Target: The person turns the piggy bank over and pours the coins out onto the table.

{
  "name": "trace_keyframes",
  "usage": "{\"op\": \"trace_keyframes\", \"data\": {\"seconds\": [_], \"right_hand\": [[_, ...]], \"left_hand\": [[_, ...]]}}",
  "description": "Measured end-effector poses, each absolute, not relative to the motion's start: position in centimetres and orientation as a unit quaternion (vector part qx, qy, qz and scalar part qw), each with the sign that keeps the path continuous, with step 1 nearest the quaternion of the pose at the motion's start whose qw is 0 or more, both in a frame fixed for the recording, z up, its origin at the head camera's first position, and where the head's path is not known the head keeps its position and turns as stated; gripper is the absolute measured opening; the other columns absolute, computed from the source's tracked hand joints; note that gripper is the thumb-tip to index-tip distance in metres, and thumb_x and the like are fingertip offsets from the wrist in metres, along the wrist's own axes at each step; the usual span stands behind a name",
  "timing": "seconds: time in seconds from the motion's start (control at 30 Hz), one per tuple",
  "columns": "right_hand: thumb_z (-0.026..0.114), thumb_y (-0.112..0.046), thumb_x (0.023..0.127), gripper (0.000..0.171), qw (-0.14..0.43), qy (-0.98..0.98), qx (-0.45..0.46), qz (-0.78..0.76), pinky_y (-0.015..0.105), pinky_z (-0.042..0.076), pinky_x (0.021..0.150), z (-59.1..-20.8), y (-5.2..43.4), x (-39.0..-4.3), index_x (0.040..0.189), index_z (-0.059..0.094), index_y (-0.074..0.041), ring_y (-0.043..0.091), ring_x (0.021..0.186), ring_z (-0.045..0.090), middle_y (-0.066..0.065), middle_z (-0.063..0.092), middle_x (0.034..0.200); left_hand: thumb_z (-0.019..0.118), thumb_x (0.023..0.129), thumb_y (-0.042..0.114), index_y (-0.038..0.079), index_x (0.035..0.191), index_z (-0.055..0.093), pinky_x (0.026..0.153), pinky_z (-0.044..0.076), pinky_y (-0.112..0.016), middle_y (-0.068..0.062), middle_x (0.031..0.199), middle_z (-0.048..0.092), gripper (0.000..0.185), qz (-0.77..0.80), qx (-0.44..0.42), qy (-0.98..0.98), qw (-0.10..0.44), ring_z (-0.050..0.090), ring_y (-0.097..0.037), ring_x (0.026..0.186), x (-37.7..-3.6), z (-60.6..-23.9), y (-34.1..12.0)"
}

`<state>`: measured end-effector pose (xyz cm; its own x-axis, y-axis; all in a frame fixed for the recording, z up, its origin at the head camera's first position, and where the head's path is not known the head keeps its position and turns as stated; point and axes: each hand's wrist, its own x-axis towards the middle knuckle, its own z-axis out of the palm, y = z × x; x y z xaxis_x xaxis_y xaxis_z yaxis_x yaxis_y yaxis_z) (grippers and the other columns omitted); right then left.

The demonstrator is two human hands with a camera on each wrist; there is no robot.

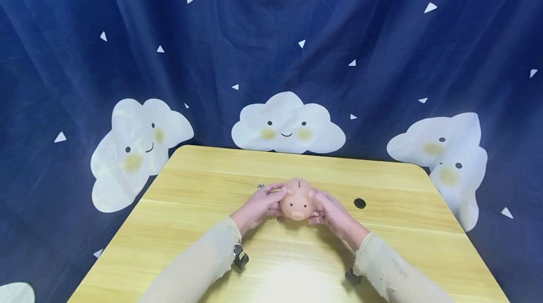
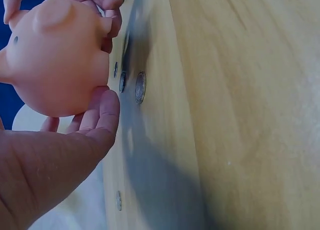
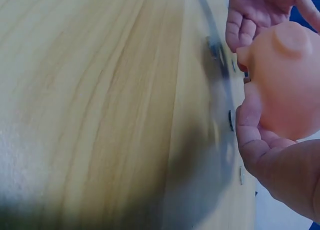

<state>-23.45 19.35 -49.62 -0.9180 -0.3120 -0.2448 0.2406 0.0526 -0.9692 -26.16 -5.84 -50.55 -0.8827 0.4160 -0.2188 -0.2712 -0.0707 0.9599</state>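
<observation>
A pink piggy bank with a coin slot on its back faces me. Both hands grip it from the sides, thumbs high on its body. The left hand curls its fingers under the left flank, while the right hand holds the opposite flank. In the left wrist view the feet are off the tabletop and several coins lie below and beside the pig. From the right wrist, the pig's snout shows between the hands; its underside is mostly hidden.
To the right of the hands lies a round black plug with a ridge across it. A silver coin rests behind the left hand. The wooden table ends at a dark blue curtain printed with clouds.
</observation>
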Motion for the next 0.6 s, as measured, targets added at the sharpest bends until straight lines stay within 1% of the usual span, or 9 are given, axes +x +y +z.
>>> {"op": "trace_keyframes", "data": {"seconds": [0.03,0.17,0.27,0.33,0.4,0.47,0.5,0.53,0.6], "right_hand": [[0.049,-0.044,0.108,0.078,0.200,0.697,-0.022,-0.688,0.037,0.063,0.090,-49.6,19.3,-23.4,0.164,0.026,0.004,0.019,0.093,0.072,0.007,0.076,0.108],[0.052,-0.045,0.106,0.076,0.206,0.697,-0.002,-0.687,0.037,0.064,0.088,-50.0,19.1,-23.4,0.160,0.031,0.004,0.019,0.090,0.072,0.007,0.077,0.104],[0.052,-0.045,0.106,0.075,0.208,0.696,0.003,-0.687,0.038,0.064,0.088,-49.9,19.1,-23.3,0.161,0.032,0.003,0.019,0.090,0.073,0.010,0.078,0.105],[0.052,-0.043,0.108,0.074,0.190,0.695,-0.008,-0.694,0.039,0.064,0.088,-49.4,19.2,-23.0,0.164,0.029,-0.001,0.019,0.092,0.073,0.012,0.076,0.114],[0.051,-0.037,0.108,0.071,0.156,0.694,-0.036,-0.702,0.040,0.064,0.089,-48.9,19.2,-22.7,0.168,0.025,-0.007,0.018,0.095,0.072,0.018,0.070,0.127],[0.050,-0.031,0.109,0.070,0.122,0.693,-0.063,-0.708,0.040,0.064,0.091,-48.3,19.3,-22.4,0.170,0.022,-0.011,0.018,0.098,0.072,0.025,0.063,0.137],[0.051,-0.030,0.108,0.070,0.113,0.689,-0.067,-0.713,0.039,0.063,0.091,-48.1,19.3,-22.4,0.170,0.023,-0.012,0.018,0.099,0.072,0.026,0.060,0.139],[0.051,-0.030,0.108,0.071,0.111,0.688,-0.065,-0.714,0.039,0.063,0.091,-48.1,19.3,-22.3,0.170,0.022,-0.012,0.018,0.099,0.072,0.028,0.059,0.140],[0.052,-0.034,0.108,0.073,0.132,0.686,-0.042,-0.715,0.039,0.064,0.091,-48.2,19.4,-22.4,0.170,0.022,-0.010,0.019,0.097,0.072,0.030,0.060,0.140]], "left_hand": [[0.068,0.105,0.041,0.002,0.161,0.040,0.101,0.063,-0.046,-0.029,0.139,0.066,0.074,0.729,0.057,0.641,0.236,0.076,-0.020,0.096,-26.1,-50.5,-5.8],[0.068,0.104,0.046,0.000,0.162,0.038,0.105,0.061,-0.048,-0.031,0.142,0.064,0.079,0.722,0.056,0.647,0.238,0.075,-0.021,0.098,-26.2,-51.2,-5.8],[0.068,0.104,0.045,0.001,0.162,0.039,0.107,0.060,-0.049,-0.031,0.144,0.061,0.078,0.724,0.053,0.645,0.237,0.075,-0.023,0.101,-26.1,-51.2,-5.8],[0.070,0.104,0.042,0.006,0.162,0.041,0.108,0.059,-0.048,-0.027,0.150,0.059,0.074,0.728,0.064,0.647,0.218,0.073,-0.024,0.110,-25.9,-50.8,-5.7],[0.072,0.103,0.039,0.010,0.162,0.043,0.113,0.057,-0.047,-0.022,0.156,0.056,0.072,0.725,0.093,0.659,0.179,0.070,-0.028,0.123,-25.7,-50.0,-5.5],[0.073,0.103,0.037,0.013,0.162,0.045,0.118,0.053,-0.048,-0.018,0.161,0.052,0.069,0.715,0.125,0.674,0.137,0.063,-0.032,0.136,-25.7,-49.2,-5.3],[0.073,0.103,0.036,0.014,0.162,0.045,0.119,0.051,-0.049,-0.016,0.163,0.051,0.069,0.711,0.137,0.679,0.124,0.059,-0.033,0.141,-25.7,-48.9,-5.2],[0.072,0.103,0.037,0.014,0.163,0.044,0.120,0.051,-0.050,-0.017,0.163,0.051,0.069,0.707,0.141,0.682,0.124,0.059,-0.034,0.142,-25.7,-48.7,-5.2],[0.069,0.105,0.038,0.012,0.164,0.041,0.118,0.052,-0.053,-0.021,0.162,0.051,0.070,0.707,0.136,0.676,0.157,0.063,-0.038,0.137,-25.7,-48.8,-5.2]]}}
